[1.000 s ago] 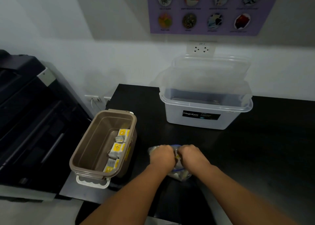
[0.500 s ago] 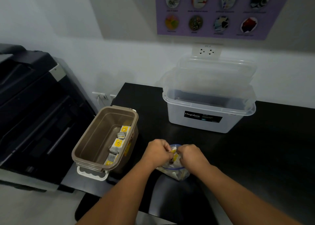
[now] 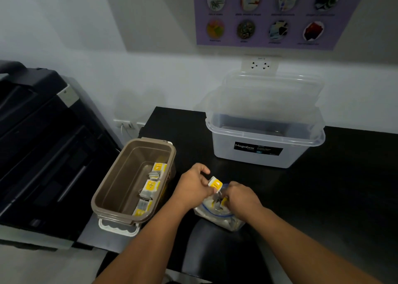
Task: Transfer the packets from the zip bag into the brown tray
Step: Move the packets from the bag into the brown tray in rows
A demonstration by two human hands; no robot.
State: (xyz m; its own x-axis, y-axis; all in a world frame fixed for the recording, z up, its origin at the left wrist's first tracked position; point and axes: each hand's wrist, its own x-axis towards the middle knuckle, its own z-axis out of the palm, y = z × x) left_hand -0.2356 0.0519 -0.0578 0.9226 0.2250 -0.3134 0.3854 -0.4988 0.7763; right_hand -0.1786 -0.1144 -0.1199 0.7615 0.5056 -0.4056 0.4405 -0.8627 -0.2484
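Observation:
A clear zip bag (image 3: 217, 216) with a blue seal lies on the black table near its front edge, with packets still inside. My left hand (image 3: 191, 187) pinches a yellow-and-white packet (image 3: 215, 184) just above the bag's mouth. My right hand (image 3: 243, 199) grips the bag's open rim on the right side. The brown tray (image 3: 112, 189) stands to the left of my hands, at the table's left edge. Several yellow packets (image 3: 151, 187) lie along its right inner wall.
A clear Megabox tub (image 3: 265, 146) with its lid leaning behind it stands at the back of the black table (image 3: 344, 187). A large black printer (image 3: 43, 143) fills the left. A dark chair back (image 3: 215, 251) sits below the bag.
My left hand has drawn a packet out of the bag's mouth and lifted it slightly up and left. My right hand stays on the bag.

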